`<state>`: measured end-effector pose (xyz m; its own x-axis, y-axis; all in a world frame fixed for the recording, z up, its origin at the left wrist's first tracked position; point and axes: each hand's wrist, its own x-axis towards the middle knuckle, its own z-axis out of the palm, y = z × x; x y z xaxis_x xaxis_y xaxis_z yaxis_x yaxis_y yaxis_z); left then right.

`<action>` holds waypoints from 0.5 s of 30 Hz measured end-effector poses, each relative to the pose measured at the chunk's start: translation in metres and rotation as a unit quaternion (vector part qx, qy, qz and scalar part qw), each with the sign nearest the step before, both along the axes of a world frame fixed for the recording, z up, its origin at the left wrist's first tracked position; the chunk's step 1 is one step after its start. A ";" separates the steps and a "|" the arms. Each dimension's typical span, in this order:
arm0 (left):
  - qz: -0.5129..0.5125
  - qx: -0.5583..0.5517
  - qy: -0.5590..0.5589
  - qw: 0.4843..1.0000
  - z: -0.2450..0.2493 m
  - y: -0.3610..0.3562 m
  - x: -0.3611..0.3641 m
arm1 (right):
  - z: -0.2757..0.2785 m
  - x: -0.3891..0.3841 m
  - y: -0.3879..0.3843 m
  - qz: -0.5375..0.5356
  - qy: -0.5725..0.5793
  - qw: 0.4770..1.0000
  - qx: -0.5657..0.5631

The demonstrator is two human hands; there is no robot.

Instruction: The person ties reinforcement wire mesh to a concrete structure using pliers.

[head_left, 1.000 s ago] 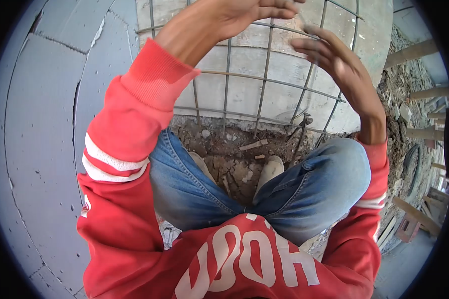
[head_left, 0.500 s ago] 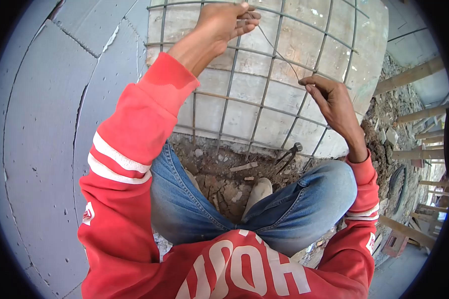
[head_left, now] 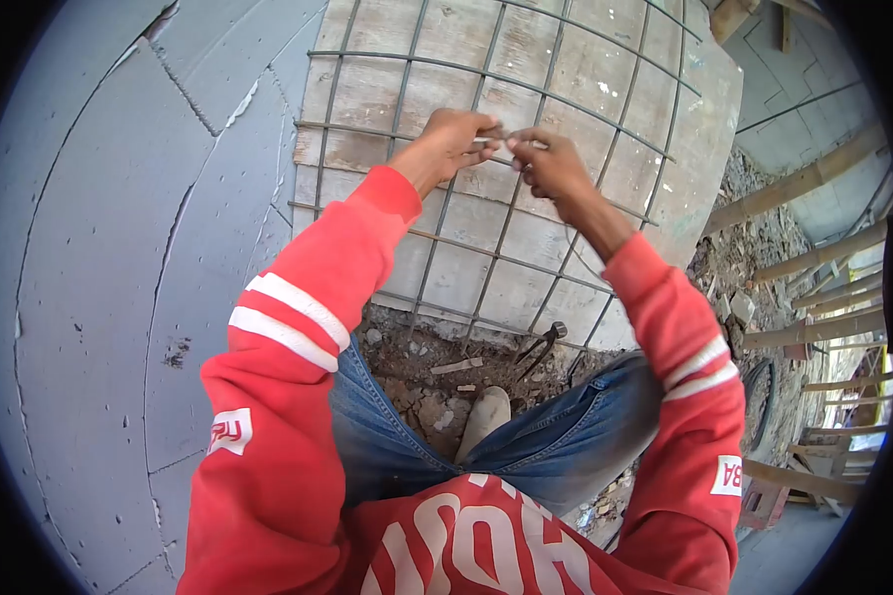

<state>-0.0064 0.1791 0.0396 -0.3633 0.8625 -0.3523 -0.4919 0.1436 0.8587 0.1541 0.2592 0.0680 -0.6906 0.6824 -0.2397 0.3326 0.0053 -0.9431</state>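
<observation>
My left hand [head_left: 453, 142] and my right hand [head_left: 549, 167] meet almost fingertip to fingertip above the steel rebar mesh [head_left: 485, 71]. Both are closed in a pinch on a thin tie wire, which their fingers mostly hide. Crossing bars form the mesh, lying over pale, paint-spotted boards [head_left: 446, 87]. Near the mesh's lower edge, a pair of pincers [head_left: 543, 347] rests on the dirt, apart from both hands.
Grey concrete blocks [head_left: 89, 248] with cracked joints are on the left. Rubble and soil [head_left: 437, 382] lie by my shoe [head_left: 486, 416]. Several wooden poles [head_left: 804, 178] stand along the right, near a dark coiled hose [head_left: 759, 397].
My right hand has moved up and left to meet my left hand, which has come slightly down. The wire stretched between them before is now mostly hidden. The view has shifted.
</observation>
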 end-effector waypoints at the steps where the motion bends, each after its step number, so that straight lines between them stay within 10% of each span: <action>1: 0.002 0.003 -0.002 1.000 -0.006 -0.001 -0.003 | -0.017 -0.008 -0.002 -0.002 -0.019 0.999 0.035; 3: 0.024 -0.193 0.413 0.890 -0.017 -0.005 -0.009 | -0.054 -0.018 -0.002 0.007 -0.041 0.999 0.019; 6: 0.147 -0.159 0.612 0.761 -0.036 -0.006 -0.016 | -0.105 -0.018 -0.017 -0.042 -0.070 0.997 0.011; 9: 0.136 -0.073 0.702 0.695 -0.046 0.001 -0.033 | -0.135 -0.020 -0.030 -0.125 -0.039 0.987 -0.096; 11: 0.105 -0.080 0.693 0.709 -0.046 0.003 -0.036 | -0.153 -0.024 -0.034 -0.219 -0.011 0.967 0.128; 15: 0.074 -0.189 0.622 0.756 -0.015 -0.011 -0.021 | -0.147 -0.036 -0.036 -0.257 -0.030 0.959 0.117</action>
